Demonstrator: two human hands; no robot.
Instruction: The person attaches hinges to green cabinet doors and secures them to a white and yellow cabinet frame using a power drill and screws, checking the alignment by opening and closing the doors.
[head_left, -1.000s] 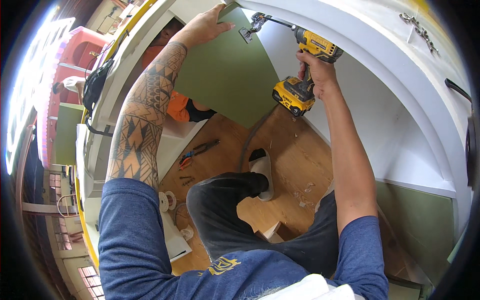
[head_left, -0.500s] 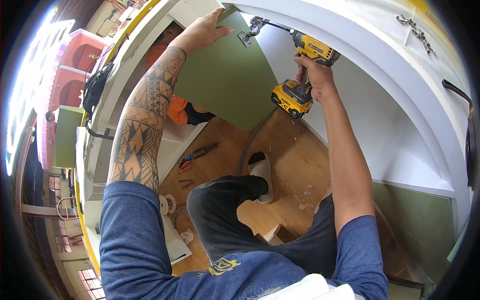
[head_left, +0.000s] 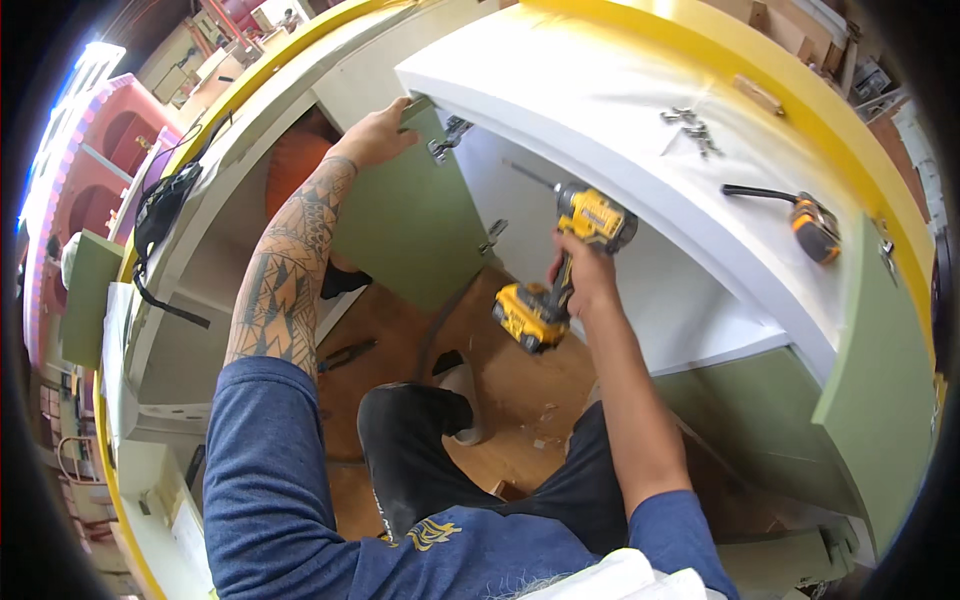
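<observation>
A green cabinet door [head_left: 400, 235] stands open, with one metal hinge [head_left: 448, 140] near its top and another hinge [head_left: 492, 236] lower down. My left hand [head_left: 378, 135] is closed over the door's upper corner, fingers hooked on the edge. In my right hand [head_left: 588, 275] is a yellow-and-black cordless drill driver [head_left: 598, 220], gripped by its handle with the battery below. Its long bit points left toward the door, apart from both hinges. Behind the drill is the white cabinet interior [head_left: 655, 270].
Several loose hinges [head_left: 692, 132] and a black-and-orange tool [head_left: 815, 230] lie on the white cabinet top [head_left: 600, 90]. A second green door [head_left: 885, 390] stands at right. Pliers [head_left: 350, 353] lie on the wooden floor. Someone in orange [head_left: 295, 165] is partly hidden behind the held door.
The drill's bit has come away from the upper hinge, and my right hand has drawn back with the drill. My left hand stays on the door. The view has shifted, showing more of the cabinet top.
</observation>
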